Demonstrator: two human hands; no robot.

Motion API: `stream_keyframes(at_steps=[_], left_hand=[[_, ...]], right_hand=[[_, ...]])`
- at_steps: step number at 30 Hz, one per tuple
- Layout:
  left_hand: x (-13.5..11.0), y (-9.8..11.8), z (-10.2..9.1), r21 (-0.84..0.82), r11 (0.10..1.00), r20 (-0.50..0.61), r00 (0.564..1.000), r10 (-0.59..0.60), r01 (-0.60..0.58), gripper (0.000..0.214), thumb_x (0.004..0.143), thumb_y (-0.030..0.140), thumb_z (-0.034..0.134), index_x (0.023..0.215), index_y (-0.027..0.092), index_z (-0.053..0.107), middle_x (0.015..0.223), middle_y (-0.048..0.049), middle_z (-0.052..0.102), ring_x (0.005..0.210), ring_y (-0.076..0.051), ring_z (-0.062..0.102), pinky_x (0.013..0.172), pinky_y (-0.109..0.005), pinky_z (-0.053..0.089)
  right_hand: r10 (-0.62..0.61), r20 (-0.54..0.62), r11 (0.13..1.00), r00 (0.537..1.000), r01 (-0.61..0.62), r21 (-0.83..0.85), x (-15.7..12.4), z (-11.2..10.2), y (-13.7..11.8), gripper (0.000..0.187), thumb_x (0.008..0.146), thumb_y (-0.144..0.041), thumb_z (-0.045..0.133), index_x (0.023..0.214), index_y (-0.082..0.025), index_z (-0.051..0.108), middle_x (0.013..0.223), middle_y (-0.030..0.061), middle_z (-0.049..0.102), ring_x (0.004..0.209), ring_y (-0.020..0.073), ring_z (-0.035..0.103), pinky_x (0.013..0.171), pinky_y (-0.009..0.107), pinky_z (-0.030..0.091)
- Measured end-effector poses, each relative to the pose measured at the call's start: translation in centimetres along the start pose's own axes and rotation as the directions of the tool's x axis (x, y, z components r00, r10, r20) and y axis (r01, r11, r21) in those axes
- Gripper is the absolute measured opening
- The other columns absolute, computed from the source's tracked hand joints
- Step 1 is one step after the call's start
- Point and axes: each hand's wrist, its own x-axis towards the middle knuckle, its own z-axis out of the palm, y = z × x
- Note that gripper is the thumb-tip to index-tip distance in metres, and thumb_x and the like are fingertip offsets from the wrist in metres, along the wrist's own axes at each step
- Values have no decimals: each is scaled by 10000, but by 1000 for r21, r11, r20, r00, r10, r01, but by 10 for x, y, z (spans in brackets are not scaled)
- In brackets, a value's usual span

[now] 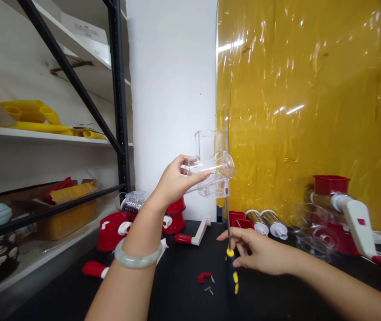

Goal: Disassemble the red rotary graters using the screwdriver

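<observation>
My left hand (177,180) grips a transparent plastic grater housing (215,165) in mid-air, its square hopper pointing up. A long screwdriver (231,267) with a black and yellow handle stands upright below the housing. Its shaft rises to the housing's lower part, though I cannot make out exactly what the tip touches. My right hand (248,249) has its thumb and fingers closed around the screwdriver where shaft and handle meet. On the black table (177,285) below lie a small red plastic part (204,277) and several tiny screws or pins (209,290).
A crank handle (193,236) and red grater bases (112,232) lie behind my left arm. Grater drums (272,223) are at the back. At right stands a red and white rotary grater (354,218). A metal-framed shelf (120,102) rises at left, and a yellow plastic sheet (304,111) hangs behind.
</observation>
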Motion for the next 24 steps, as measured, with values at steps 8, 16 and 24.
stream_keyframes(at_steps=[8,16,24], left_hand=[[0,1,1,-16,1000,-6,1000,2,-2,592,650,486,808,1086,144,602,1138,-125,647,870,-198,637,712,-320,515],[2,-2,2,-16,1000,-9,1000,7,-8,585,651,478,809,1087,146,603,1144,-126,647,882,-200,638,727,-325,517],[1,-1,1,-16,1000,-2,1000,-1,1,577,654,481,806,1078,146,602,1146,-127,647,873,-199,640,710,-316,512]], right_hand=[[-116,-6,991,993,116,63,0,2,2,546,832,-145,614,1354,-238,485,1209,68,647,949,165,631,858,340,513],[-111,-213,994,971,106,-35,7,7,11,631,684,-376,838,1223,-200,562,1000,44,636,939,211,626,874,381,510],[-126,-135,991,983,130,21,5,8,15,734,771,-390,778,1399,-230,432,944,27,655,966,215,644,961,428,489]])
